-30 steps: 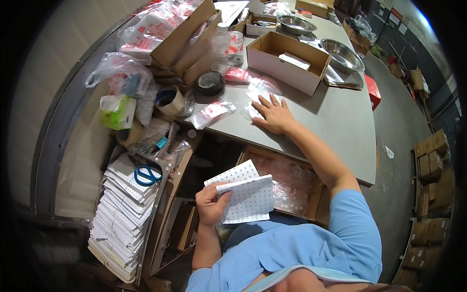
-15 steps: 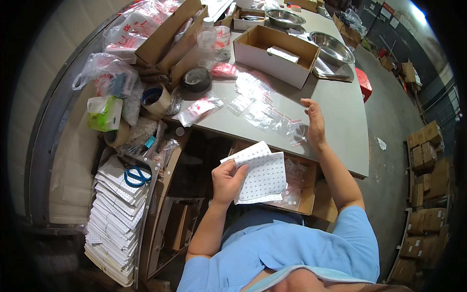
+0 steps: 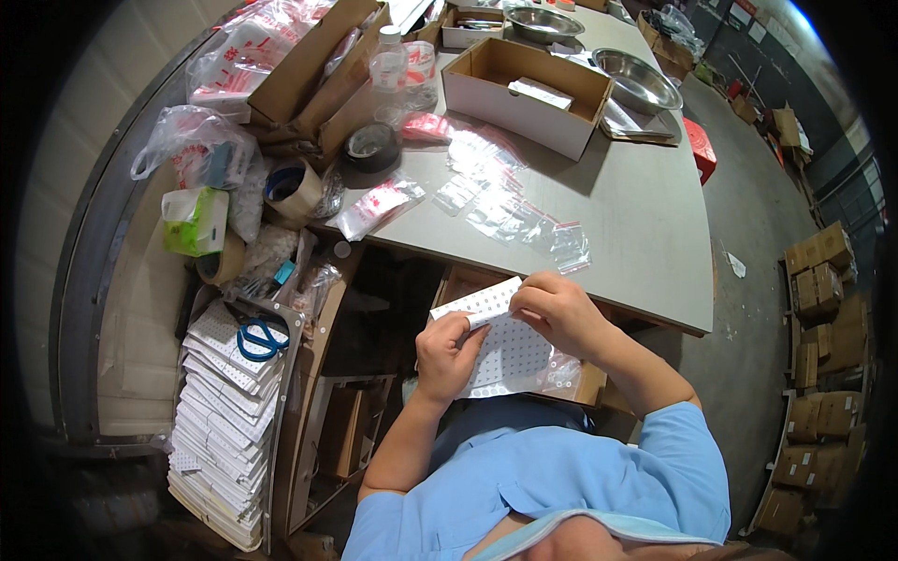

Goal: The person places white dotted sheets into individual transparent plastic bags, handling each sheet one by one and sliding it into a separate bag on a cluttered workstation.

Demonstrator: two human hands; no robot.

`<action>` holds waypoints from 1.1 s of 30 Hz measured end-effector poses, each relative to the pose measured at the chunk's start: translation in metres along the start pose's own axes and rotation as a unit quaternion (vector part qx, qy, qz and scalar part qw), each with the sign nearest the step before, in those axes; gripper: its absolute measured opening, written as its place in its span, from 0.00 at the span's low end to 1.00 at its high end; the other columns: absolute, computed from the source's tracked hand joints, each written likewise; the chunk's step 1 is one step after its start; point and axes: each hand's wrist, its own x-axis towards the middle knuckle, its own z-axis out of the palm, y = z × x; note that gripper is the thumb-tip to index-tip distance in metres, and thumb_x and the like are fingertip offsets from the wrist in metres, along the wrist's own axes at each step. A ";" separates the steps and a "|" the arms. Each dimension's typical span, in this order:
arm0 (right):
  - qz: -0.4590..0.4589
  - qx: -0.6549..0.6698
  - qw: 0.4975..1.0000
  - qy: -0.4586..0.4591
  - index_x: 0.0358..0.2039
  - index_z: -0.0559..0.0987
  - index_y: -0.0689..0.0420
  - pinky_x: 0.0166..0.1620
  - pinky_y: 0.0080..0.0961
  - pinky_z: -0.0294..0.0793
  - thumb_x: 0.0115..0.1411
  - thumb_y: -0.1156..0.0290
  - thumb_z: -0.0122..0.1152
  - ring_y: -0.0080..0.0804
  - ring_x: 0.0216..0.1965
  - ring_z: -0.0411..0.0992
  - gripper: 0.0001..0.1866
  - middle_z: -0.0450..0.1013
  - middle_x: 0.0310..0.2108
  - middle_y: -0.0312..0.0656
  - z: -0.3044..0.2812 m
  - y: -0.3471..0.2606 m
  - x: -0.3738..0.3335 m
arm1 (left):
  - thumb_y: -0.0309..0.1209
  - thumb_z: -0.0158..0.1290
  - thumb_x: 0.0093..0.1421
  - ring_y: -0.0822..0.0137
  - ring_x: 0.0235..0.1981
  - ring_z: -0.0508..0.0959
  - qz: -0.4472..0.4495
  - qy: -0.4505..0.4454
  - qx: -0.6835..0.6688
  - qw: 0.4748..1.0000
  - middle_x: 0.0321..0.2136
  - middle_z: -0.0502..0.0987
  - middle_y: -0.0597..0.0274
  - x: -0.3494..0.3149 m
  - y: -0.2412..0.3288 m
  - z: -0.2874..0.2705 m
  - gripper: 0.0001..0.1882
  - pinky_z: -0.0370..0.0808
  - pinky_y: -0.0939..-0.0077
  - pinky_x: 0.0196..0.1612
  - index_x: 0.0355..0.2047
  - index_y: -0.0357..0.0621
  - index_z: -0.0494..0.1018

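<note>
White sheets printed with rows of small dark marks (image 3: 510,355) are held over the open drawer, in front of my body. My left hand (image 3: 443,357) is closed on their left side, thumb on top. At the upper edge my right hand (image 3: 561,313) pinches the paper, where part of it bends over. Beyond my hands, small clear zip bags (image 3: 510,210) lie spread on the table (image 3: 645,234), the closest one (image 3: 569,247) near its front edge. Below the sheets, the cardboard box in the drawer (image 3: 589,383) holds clear plastic pieces, partly hidden by paper and my right arm.
Left of me stands a tall stack of printed sheets (image 3: 224,421) with blue-handled scissors (image 3: 262,339) on top. Tape rolls (image 3: 372,148), a clear bottle (image 3: 389,61) and plastic bags crowd the table's left. An open white box (image 3: 524,117) and metal bowls (image 3: 638,82) stand farther back.
My right hand has come down from above the table's right side and now pinches the sheets' upper edge. The paper there is now bent over. My left hand keeps its hold.
</note>
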 end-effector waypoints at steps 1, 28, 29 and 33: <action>-0.001 -0.011 1.000 -0.001 0.30 0.76 0.57 0.36 0.33 0.73 0.49 0.81 0.65 0.43 0.33 0.72 0.09 0.71 0.30 0.43 0.000 0.000 -0.001 | 0.21 0.60 0.52 0.68 0.25 0.77 0.005 -0.002 0.002 1.000 0.26 0.80 0.55 0.000 0.000 0.000 0.06 0.72 0.77 0.29 0.30 0.31 0.78; 0.333 -0.120 0.933 -0.062 0.39 0.70 0.58 0.39 0.36 0.72 0.50 0.76 0.65 0.45 0.36 0.74 0.17 0.73 0.31 0.47 -0.070 0.109 0.020 | 0.21 0.61 0.49 0.63 0.18 0.72 -0.068 0.051 -0.062 0.994 0.18 0.73 0.55 -0.017 -0.010 -0.009 0.06 0.66 0.74 0.23 0.23 0.31 0.74; 0.333 -0.086 0.935 -0.090 0.40 0.70 0.59 0.38 0.36 0.72 0.51 0.76 0.63 0.44 0.34 0.74 0.16 0.73 0.29 0.47 -0.070 0.102 0.026 | 0.21 0.61 0.49 0.63 0.19 0.72 -0.075 0.042 -0.052 0.995 0.19 0.74 0.55 -0.019 -0.011 -0.010 0.06 0.66 0.74 0.23 0.24 0.31 0.75; 0.292 -0.003 0.954 -0.068 0.41 0.69 0.60 0.36 0.31 0.72 0.55 0.80 0.54 0.38 0.30 0.73 0.12 0.72 0.24 0.45 -0.059 0.113 0.025 | 0.21 0.61 0.49 0.64 0.19 0.73 -0.071 0.032 -0.045 0.996 0.19 0.75 0.55 -0.019 -0.008 -0.011 0.05 0.67 0.75 0.24 0.25 0.31 0.76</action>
